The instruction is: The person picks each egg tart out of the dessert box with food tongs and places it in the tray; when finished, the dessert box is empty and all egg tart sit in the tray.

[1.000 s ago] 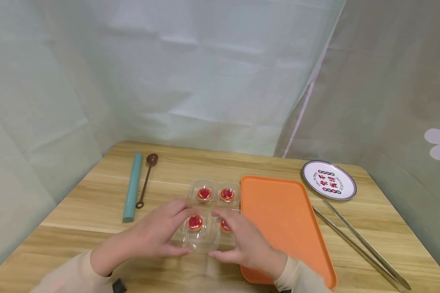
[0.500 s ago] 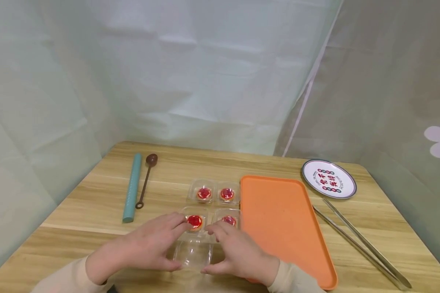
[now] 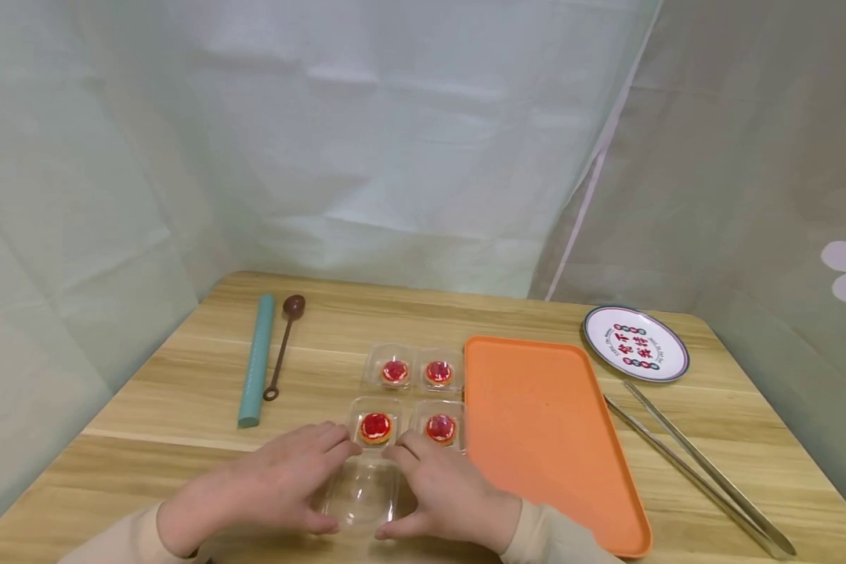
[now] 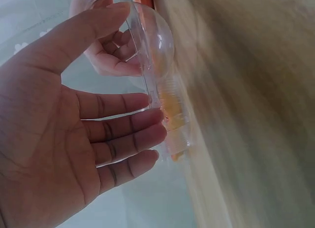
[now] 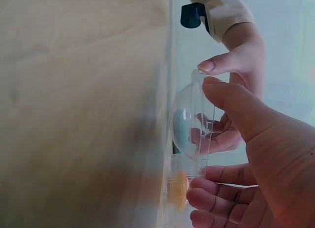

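Observation:
Both hands are low at the front of the table, one on each side of a clear plastic lid with a rounded bulge [image 3: 362,495]. My left hand [image 3: 278,479] holds its left edge, thumb at the near corner and fingertips at the far one. Its right edge is held likewise by my right hand [image 3: 451,492]. In the left wrist view the bulge points down toward the table. Just beyond the lid is a clear box with a red-topped tart [image 3: 376,428]. Whether lid and box are joined I cannot tell. Another boxed red-topped tart [image 3: 440,428] stands beyond my right fingers.
Two more boxed tarts [image 3: 395,371] stand behind. An orange tray [image 3: 536,439] lies to the right, with metal tongs [image 3: 705,470] and a printed plate [image 3: 636,343] beyond. A teal rolling pin [image 3: 257,360] and a brown long-handled spoon [image 3: 282,348] lie at the left.
Both hands have drawn the clear lid toward my body and away from over the front left tart, which now shows fully. The tray, plate and tools have stayed put.

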Demonstrator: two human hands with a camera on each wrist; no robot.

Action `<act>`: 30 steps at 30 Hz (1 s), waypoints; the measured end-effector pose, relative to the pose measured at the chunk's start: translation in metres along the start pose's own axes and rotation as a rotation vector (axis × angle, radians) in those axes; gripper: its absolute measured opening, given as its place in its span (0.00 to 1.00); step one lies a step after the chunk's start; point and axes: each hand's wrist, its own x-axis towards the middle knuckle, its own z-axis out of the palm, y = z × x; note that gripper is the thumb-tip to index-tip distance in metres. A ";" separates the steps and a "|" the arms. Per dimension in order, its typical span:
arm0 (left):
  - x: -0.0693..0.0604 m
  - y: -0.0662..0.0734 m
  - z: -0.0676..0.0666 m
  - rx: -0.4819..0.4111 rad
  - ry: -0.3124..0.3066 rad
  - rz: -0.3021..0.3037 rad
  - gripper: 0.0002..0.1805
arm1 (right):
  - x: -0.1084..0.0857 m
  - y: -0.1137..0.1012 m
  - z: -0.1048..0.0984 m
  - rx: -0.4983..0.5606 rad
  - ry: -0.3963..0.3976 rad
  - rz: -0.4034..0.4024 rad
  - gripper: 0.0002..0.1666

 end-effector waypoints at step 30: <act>-0.002 -0.001 -0.006 0.015 0.140 0.034 0.41 | -0.007 0.001 -0.009 -0.047 0.016 0.017 0.48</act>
